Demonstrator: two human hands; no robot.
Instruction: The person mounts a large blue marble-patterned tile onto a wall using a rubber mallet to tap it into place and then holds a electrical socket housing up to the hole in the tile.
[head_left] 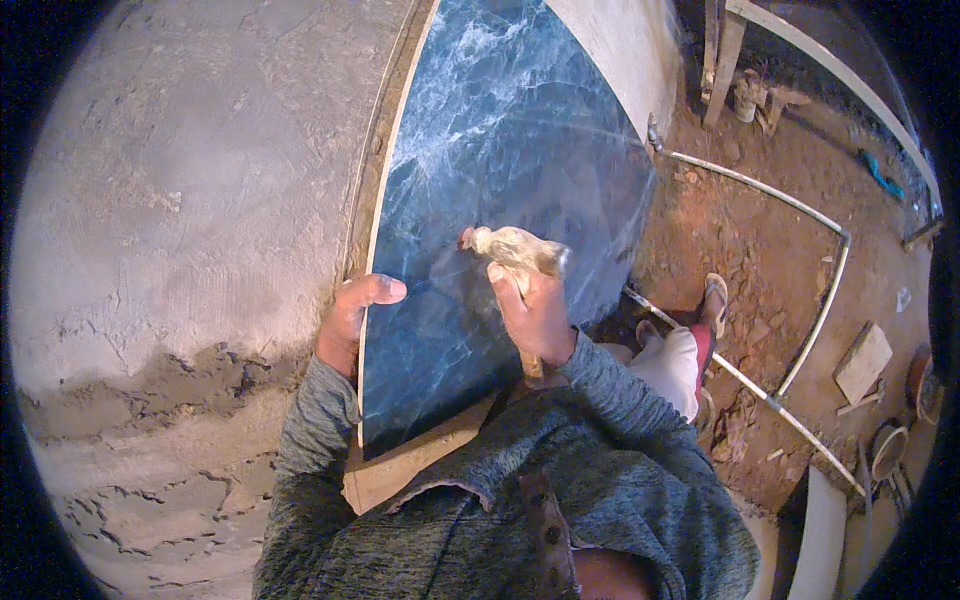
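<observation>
- Blue marbled slab: centre, upper end cut off.
- Right hand: closed around hammer, handle partly hidden.
- Left hand: at slab's left edge, fingers hidden; whether gripping, cannot tell.

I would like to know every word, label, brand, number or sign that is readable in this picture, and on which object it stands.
There is no readable text.
Blue slab: only pale veins show.
Hammer-like tool in the right hand: no lettering visible.
Pale pipes on the ground: too small to tell if anything is printed.
</observation>
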